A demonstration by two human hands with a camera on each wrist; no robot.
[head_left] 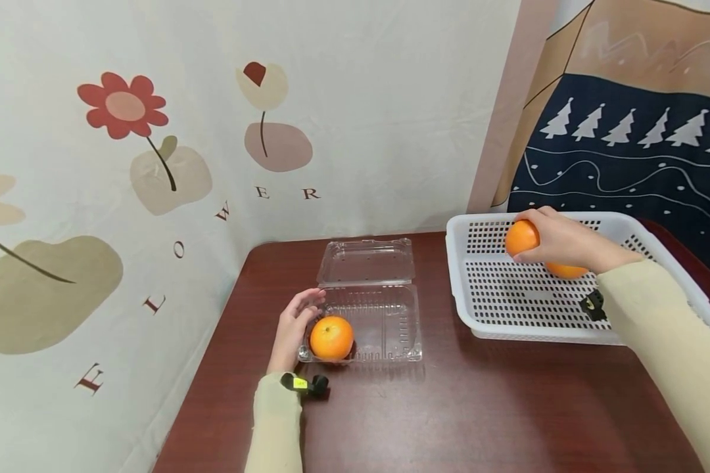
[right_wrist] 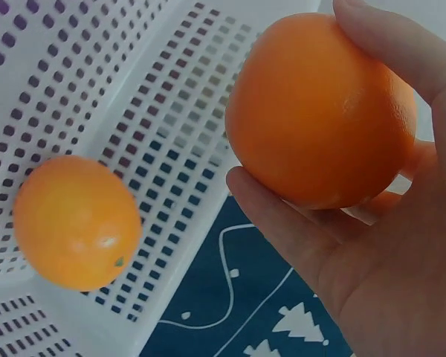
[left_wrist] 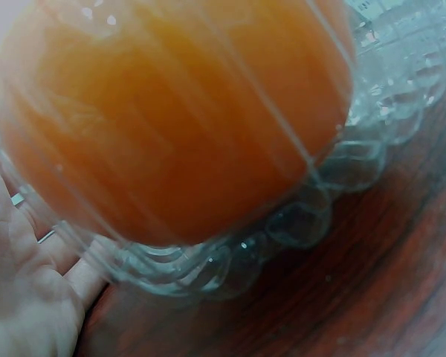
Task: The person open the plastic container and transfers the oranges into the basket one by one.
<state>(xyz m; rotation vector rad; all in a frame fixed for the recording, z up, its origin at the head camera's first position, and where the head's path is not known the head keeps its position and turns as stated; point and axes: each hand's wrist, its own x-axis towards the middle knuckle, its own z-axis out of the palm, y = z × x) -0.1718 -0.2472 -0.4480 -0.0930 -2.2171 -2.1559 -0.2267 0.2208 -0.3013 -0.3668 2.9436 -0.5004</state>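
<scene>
My right hand (head_left: 562,238) grips an orange (right_wrist: 320,111) above the white plastic basket (head_left: 544,333), thumb on one side and fingers on the other. A second orange (right_wrist: 78,223) lies in the basket, partly covered by the right wrist in the head view. To the left, a clear plastic clamshell container (head_left: 398,325) stands with its lid (head_left: 367,264) folded back toward the wall. One orange (head_left: 331,338) sits in its near left corner. Beside that corner, my left hand (head_left: 292,325) rests along the container's left side, its fingers loosely extended at the rim.
The dark red wooden table (head_left: 438,407) meets a printed cloth wall (head_left: 378,131) at the back and left. A black wrist camera (head_left: 312,383) sits on the left wrist close to the tabletop. The basket's raised rim borders the right side.
</scene>
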